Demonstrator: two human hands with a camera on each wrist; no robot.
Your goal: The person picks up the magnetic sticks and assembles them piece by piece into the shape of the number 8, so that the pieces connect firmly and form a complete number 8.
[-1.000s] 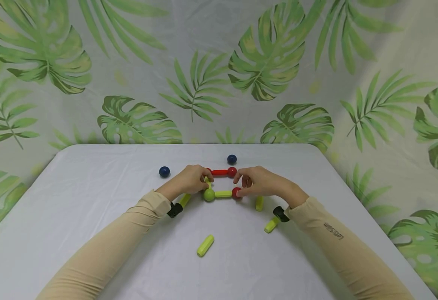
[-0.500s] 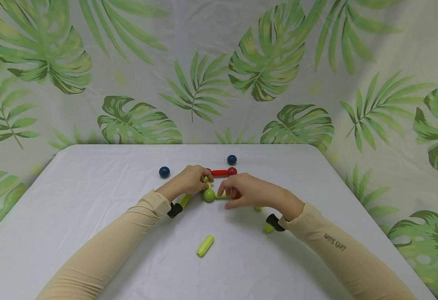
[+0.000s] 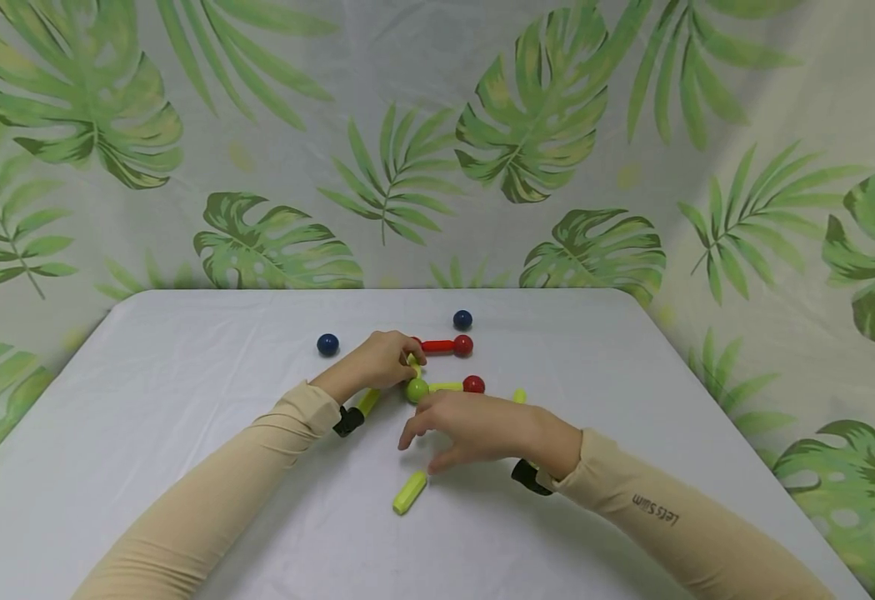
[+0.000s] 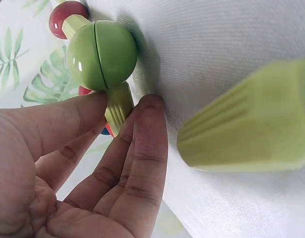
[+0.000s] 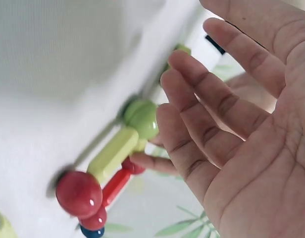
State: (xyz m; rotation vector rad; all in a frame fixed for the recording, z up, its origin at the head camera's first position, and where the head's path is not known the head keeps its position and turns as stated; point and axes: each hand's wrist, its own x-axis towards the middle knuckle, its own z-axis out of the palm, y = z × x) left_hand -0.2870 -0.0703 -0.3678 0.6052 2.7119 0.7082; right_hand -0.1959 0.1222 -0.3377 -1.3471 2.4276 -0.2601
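Note:
My left hand (image 3: 385,358) pinches a short yellow-green rod (image 4: 119,108) between thumb and fingers, just behind a green ball (image 3: 417,391). From that ball a second yellow-green rod (image 3: 447,387) runs right to a red ball (image 3: 473,384). Behind them, a red rod (image 3: 438,346) ends in another red ball (image 3: 463,344) on its right; its left end is partly covered by the left hand. My right hand (image 3: 475,427) holds nothing, fingers loosely spread, above the table just behind a loose yellow-green rod (image 3: 410,492).
Two dark blue balls (image 3: 328,344) lie toward the back of the white-covered table (image 3: 220,350). One yellow-green rod (image 3: 367,402) is beside the left wrist, and another (image 3: 519,396) shows behind the right wrist. A leaf-print cloth (image 3: 400,167) hangs behind the table.
My right hand has left the front red ball and come leftward and nearer, toward the loose rod in front. The left hand has kept its place and its pinch.

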